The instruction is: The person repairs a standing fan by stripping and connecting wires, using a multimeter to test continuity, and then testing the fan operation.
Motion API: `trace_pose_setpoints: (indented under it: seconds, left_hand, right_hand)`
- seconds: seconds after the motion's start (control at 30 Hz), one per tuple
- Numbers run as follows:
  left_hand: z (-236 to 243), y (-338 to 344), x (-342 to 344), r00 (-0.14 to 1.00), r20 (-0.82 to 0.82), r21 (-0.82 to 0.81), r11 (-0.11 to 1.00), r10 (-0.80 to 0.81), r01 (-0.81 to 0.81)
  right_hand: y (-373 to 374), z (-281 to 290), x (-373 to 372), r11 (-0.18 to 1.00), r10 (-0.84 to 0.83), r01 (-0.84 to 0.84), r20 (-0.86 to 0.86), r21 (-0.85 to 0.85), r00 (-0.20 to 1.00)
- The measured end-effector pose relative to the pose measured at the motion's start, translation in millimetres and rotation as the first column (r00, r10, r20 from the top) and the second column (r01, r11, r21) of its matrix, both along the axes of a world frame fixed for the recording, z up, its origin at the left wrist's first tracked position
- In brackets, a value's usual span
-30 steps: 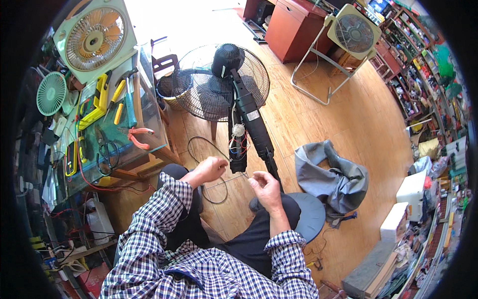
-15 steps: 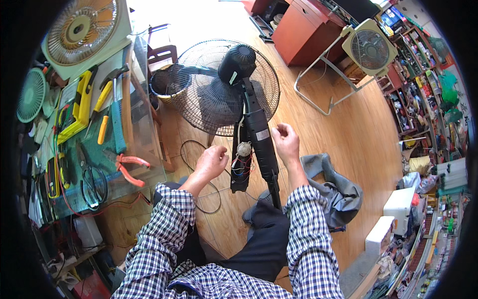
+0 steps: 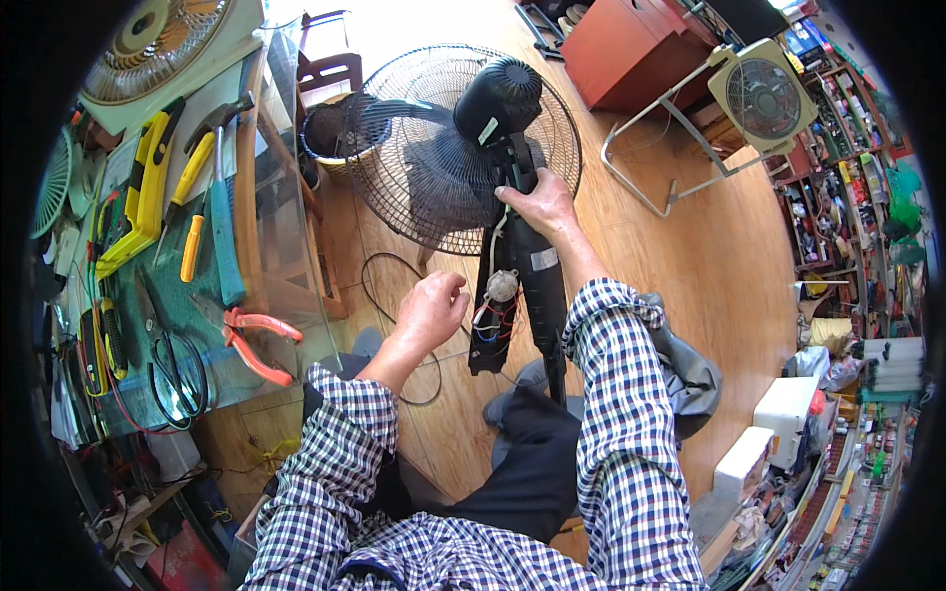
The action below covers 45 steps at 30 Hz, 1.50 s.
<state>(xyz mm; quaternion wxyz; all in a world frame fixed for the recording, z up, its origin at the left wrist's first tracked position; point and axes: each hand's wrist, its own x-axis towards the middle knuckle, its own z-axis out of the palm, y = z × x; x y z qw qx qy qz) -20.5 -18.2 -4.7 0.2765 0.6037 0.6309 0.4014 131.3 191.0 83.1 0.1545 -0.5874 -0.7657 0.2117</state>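
Note:
A black standing fan (image 3: 507, 98) with a wire grille rises in front of me, its motor housing toward me. My right hand (image 3: 542, 205) is closed round its neck, just below the motor housing; the thumb lies on the near side. The column (image 3: 540, 286) is opened up, and a casing piece (image 3: 490, 345) hangs beside it. On that piece sits a small round metal motor (image 3: 503, 286) with red, blue and white wires. My left hand (image 3: 431, 310) hovers left of it, fingers loosely curled, with nothing seen in them and no contact with the fan.
On the glass-topped table (image 3: 286, 335) at left lie red-handled pliers (image 3: 258, 345), scissors (image 3: 177, 379), a hammer (image 3: 225, 197), screwdrivers and a yellow saw (image 3: 148, 187). A cable (image 3: 367, 286) loops on the floor. A beige box fan (image 3: 769, 96) and crowded shelves (image 3: 847, 197) stand right.
My right hand has moved up and away from me onto the fan's neck and closed there. My left hand has shifted slightly right. The whole view has shifted a little.

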Motion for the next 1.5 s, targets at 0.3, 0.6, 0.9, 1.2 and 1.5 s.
trace_pose_setpoints:
  seconds: [0.3,0.6,0.9,1.2,1.5]
  left_hand:
    - [5.4,-3.0,-7.9,1.0,0.019,-0.014,1.0,0.023,-0.023]
    - [5.8,-1.4,-16.1,0.998,0.047,-0.011,0.999,0.043,-0.043]
    - [3.2,-2.0,-29.7,0.995,0.078,0.001,0.998,0.069,-0.07]
    - [-3.3,-0.9,-48.4,0.996,0.063,-0.004,0.998,0.067,-0.067]
    - [2.7,4.0,-49.4,0.997,0.078,-0.003,1.0,0.003,-0.002]
  right_hand:
    - [-8.0,0.0,-8.3,0.996,-0.075,0.079,-0.078,0.047,0.994]
    - [-8.8,-6.7,-3.0,0.986,-0.058,0.078,-0.136,0.148,0.989]
    - [-21.1,4.1,-0.9,0.986,-0.041,0.067,-0.169,0.15,0.985]
    - [-43.8,23.5,51.5,0.966,-0.031,0.095,-0.257,0.242,0.966]
    - [-105.8,83.6,123.9,0.915,-0.115,0.247,-0.378,0.32,0.918]
